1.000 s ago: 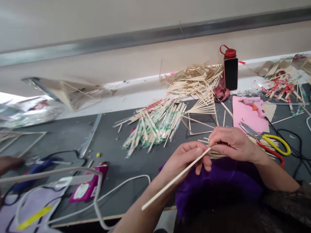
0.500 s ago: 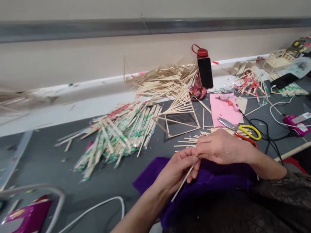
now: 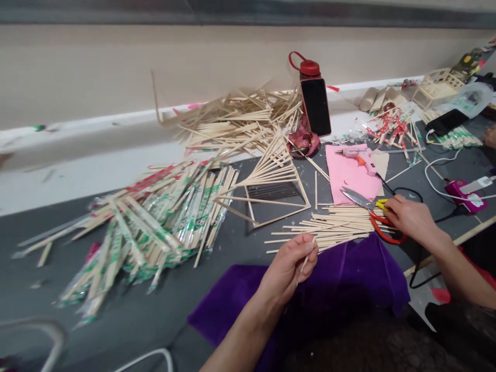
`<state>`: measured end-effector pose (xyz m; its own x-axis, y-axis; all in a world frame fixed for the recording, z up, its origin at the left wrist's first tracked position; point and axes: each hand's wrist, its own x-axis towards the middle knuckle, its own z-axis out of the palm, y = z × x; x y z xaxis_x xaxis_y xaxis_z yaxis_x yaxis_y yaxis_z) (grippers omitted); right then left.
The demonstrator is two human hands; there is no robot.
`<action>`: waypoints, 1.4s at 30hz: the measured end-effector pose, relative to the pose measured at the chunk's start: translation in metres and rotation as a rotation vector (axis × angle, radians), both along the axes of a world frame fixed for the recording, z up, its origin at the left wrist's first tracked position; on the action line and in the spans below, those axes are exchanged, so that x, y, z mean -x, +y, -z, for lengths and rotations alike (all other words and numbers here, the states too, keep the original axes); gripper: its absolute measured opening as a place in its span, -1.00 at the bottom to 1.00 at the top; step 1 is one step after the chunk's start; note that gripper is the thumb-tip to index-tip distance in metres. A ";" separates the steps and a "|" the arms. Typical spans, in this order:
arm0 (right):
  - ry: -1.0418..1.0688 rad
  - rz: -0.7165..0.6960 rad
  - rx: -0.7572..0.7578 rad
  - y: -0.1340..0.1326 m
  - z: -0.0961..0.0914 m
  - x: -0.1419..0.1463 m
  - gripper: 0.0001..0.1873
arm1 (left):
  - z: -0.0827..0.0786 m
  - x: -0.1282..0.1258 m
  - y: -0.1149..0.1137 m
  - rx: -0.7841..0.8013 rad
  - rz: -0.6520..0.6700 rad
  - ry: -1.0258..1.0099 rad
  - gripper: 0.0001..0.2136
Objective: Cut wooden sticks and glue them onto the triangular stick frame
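My left hand is closed on a thin wooden stick above a purple cloth. Most of the stick is hidden by the fingers. Farther right, my right hand has its fingers on the yellow handle of a pair of scissors. The scissors lie on the table with their blades pointing left and the red handle loop below the fingers. Between the two hands a spread of loose sticks lies beside the cloth. Behind them stands a fan-shaped stick frame.
A pink glue gun rests on a pink cloth. Wrapped chopsticks cover the left side, and bare sticks are heaped behind. A phone leans on a red-capped bottle. Cables run at right, near a purple power block.
My right hand has left the stick and moved right to the scissors. My left hand still holds the stick, now turned more upright. The view has shifted slightly to the right.
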<state>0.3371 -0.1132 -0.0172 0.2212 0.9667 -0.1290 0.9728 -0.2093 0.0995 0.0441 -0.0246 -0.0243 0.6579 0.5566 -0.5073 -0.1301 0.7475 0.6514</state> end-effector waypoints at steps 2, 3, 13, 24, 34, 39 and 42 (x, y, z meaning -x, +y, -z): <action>-0.028 -0.005 0.010 0.003 -0.001 0.003 -0.77 | 0.000 0.001 0.000 0.004 -0.014 -0.005 -0.73; -0.041 0.000 0.011 0.005 -0.002 0.004 -0.77 | 0.000 0.001 0.000 0.006 -0.020 -0.008 -0.72; 0.552 0.203 -0.460 0.000 -0.029 0.003 -0.82 | -0.011 0.005 0.002 -0.036 -0.124 -0.039 -0.72; 1.406 -0.229 -0.151 0.024 -0.031 0.092 -0.47 | -0.052 0.023 0.009 -0.431 -0.507 0.108 -0.69; 0.897 -0.444 -0.164 0.035 -0.020 0.104 -0.26 | -0.035 0.048 0.014 -0.586 -0.626 0.249 -0.80; 0.898 -0.499 -0.150 0.046 -0.021 0.111 -0.28 | -0.040 0.055 0.018 -0.634 -0.585 0.342 -0.91; 0.921 -0.533 -0.144 0.053 -0.018 0.116 -0.36 | -0.040 0.059 0.021 -0.632 -0.559 0.396 -0.94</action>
